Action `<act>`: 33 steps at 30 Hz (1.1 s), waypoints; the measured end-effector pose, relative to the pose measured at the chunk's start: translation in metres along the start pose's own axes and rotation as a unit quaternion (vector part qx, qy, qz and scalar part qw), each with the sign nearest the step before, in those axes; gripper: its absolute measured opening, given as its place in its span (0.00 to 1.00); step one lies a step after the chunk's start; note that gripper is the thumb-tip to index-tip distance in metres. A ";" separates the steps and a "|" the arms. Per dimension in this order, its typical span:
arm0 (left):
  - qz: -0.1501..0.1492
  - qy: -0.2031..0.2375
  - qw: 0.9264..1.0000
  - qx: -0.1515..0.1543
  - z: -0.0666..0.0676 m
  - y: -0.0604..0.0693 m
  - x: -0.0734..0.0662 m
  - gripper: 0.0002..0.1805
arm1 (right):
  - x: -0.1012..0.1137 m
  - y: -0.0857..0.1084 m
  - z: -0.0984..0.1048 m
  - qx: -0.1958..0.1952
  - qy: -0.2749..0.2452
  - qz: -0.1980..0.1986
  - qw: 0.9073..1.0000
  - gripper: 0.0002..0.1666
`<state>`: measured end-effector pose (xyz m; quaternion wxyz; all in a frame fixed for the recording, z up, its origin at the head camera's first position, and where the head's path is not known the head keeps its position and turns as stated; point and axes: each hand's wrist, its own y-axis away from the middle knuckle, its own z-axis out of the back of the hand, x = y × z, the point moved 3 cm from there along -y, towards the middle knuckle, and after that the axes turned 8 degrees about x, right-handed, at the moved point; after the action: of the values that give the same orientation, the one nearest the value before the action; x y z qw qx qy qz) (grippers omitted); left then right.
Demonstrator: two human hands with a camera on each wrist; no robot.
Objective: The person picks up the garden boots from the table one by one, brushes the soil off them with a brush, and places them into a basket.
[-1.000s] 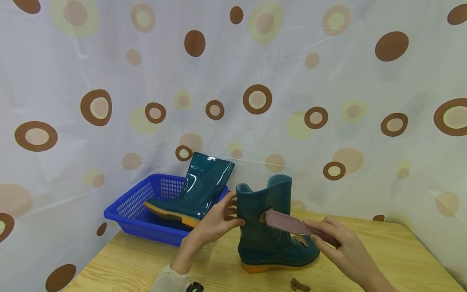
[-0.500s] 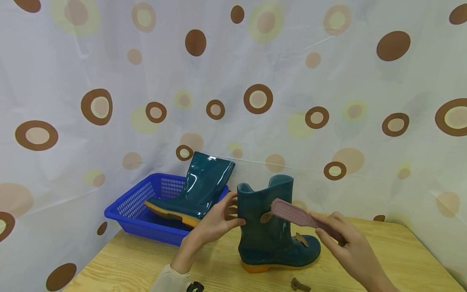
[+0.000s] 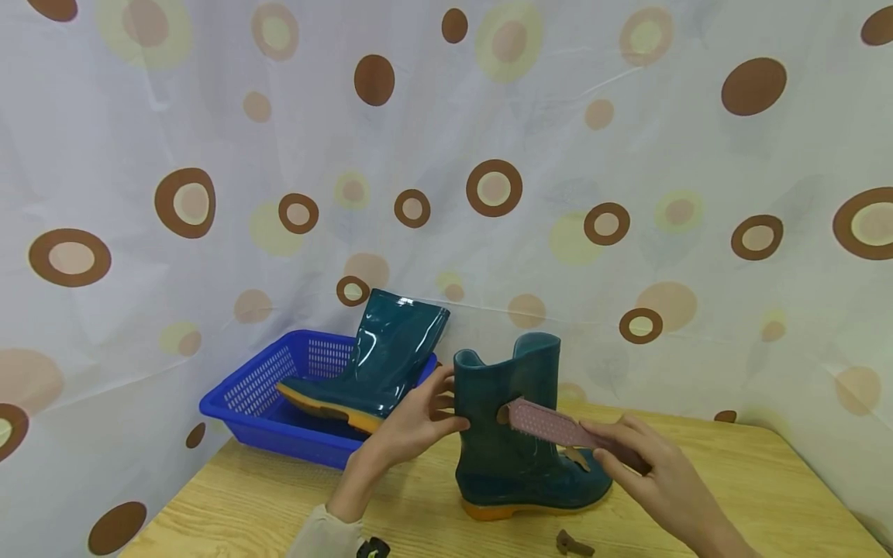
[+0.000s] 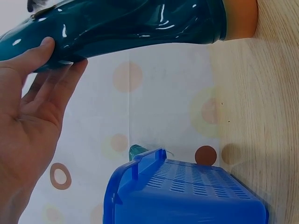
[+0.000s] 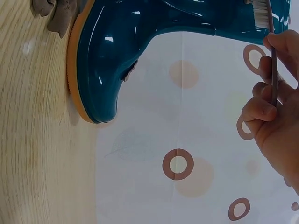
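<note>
A dark green rubber boot (image 3: pixel 488 465) with an orange sole stands upright on the table. My left hand (image 3: pixel 412 422) holds the back of its shaft, thumb on the near side and fingers behind. My right hand (image 3: pixel 659 469) grips a pinkish brush (image 3: pixel 547 425) by its handle. In the right wrist view, the white bristles (image 5: pixel 260 15) face the shaft. The brush head's tip lies at a brown patch (image 3: pixel 503 415) on the shaft and partly hides it. Another brown piece (image 3: pixel 577 459) clings to the top of the foot.
A blue plastic basket (image 3: pixel 279 438) stands at the left, with a second green boot (image 3: pixel 398 341) leaning in it. One brown lump (image 3: pixel 574 545) lies on the wooden table (image 3: pixel 725 496) near its front. Behind hangs a patterned curtain (image 3: pixel 446 256).
The brush moved right and slightly up off the brown patch, then came back left onto it. My left hand and the boot stayed in place.
</note>
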<state>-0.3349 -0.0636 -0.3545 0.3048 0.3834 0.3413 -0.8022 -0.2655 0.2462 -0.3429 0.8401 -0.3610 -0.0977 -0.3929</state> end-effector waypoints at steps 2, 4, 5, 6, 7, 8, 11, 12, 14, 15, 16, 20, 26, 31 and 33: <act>-0.001 0.000 1.000 0.000 0.000 0.000 0.000 0.37 | -0.001 0.000 0.000 0.003 -0.004 0.000 1.000 0.20; -0.002 -0.001 1.000 0.000 0.000 0.000 0.000 0.37 | -0.002 0.001 0.000 0.005 0.000 -0.005 1.000 0.19; -0.002 0.000 1.000 0.000 0.000 0.000 0.000 0.37 | -0.002 0.001 0.000 0.006 0.002 -0.008 1.000 0.19; -0.002 -0.001 1.000 0.000 0.000 0.000 0.000 0.37 | -0.002 0.001 0.000 0.007 0.005 -0.011 1.000 0.18; -0.001 0.000 1.000 0.000 0.000 0.000 0.000 0.37 | -0.002 0.001 0.000 0.008 0.007 -0.014 1.000 0.18; -0.001 0.000 1.000 -0.001 0.000 0.001 0.000 0.37 | -0.002 0.001 0.000 0.008 0.009 -0.016 1.000 0.18; 0.000 -0.002 1.000 -0.002 0.000 0.001 0.000 0.37 | -0.002 0.002 0.001 0.004 0.003 -0.013 1.000 0.18; 0.001 -0.002 1.000 -0.002 0.000 0.001 0.000 0.37 | -0.001 0.002 0.001 -0.002 -0.002 -0.008 1.000 0.19; -0.001 -0.002 1.000 -0.001 0.000 0.001 0.000 0.36 | 0.000 0.002 0.003 -0.019 -0.011 0.006 1.000 0.20; -0.001 -0.002 1.000 0.000 0.000 0.001 0.000 0.36 | 0.001 0.002 0.004 -0.030 -0.012 0.013 0.999 0.21; -0.002 -0.001 1.000 0.001 0.000 0.001 0.000 0.36 | 0.002 0.002 0.005 -0.041 -0.012 0.019 0.999 0.22; -0.003 0.000 1.000 0.003 0.001 0.000 -0.001 0.35 | 0.005 0.000 0.006 -0.061 0.019 0.024 0.998 0.24; -0.003 -0.004 1.000 0.001 0.001 0.000 -0.001 0.36 | 0.003 -0.001 0.001 -0.022 0.027 0.020 0.999 0.23; -0.002 -0.002 1.000 0.000 0.001 0.001 0.000 0.36 | 0.001 0.001 0.001 -0.013 0.016 0.011 1.000 0.22; -0.003 -0.001 1.000 0.000 0.001 0.001 0.000 0.36 | 0.001 0.001 0.001 -0.009 0.012 0.009 1.000 0.21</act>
<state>-0.3344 -0.0645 -0.3542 0.3031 0.3814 0.3419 -0.8036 -0.2644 0.2470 -0.3422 0.8414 -0.3647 -0.0805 -0.3906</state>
